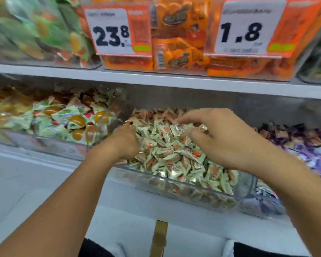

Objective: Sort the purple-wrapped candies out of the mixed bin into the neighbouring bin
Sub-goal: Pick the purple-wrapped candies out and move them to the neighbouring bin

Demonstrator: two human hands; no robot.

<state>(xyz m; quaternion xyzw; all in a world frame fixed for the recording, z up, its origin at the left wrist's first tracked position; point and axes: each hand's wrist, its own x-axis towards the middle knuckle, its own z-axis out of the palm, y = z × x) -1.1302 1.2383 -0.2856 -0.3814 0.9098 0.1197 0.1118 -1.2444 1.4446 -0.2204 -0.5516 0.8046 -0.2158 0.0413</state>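
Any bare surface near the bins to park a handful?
Bare white ledge in front of the left bin, left of the left hand. Crowded: middle bin heaped, both hands in it, right hand too; purple bin full.

White shelf (44,175), clear mixed bin (174,190), purple-candy bin (263,203), jelly-cup bin (54,145) side by side

Price signs "23.8" (112,32), "1.8" (246,27) above; orange snack packs (176,52) between; jelly-cup bin (50,117) left.

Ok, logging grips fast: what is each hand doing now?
Left hand: fingers curled into the candies; holding anything cannot be told.
Right hand: open, fingers spread over the mixed bin.
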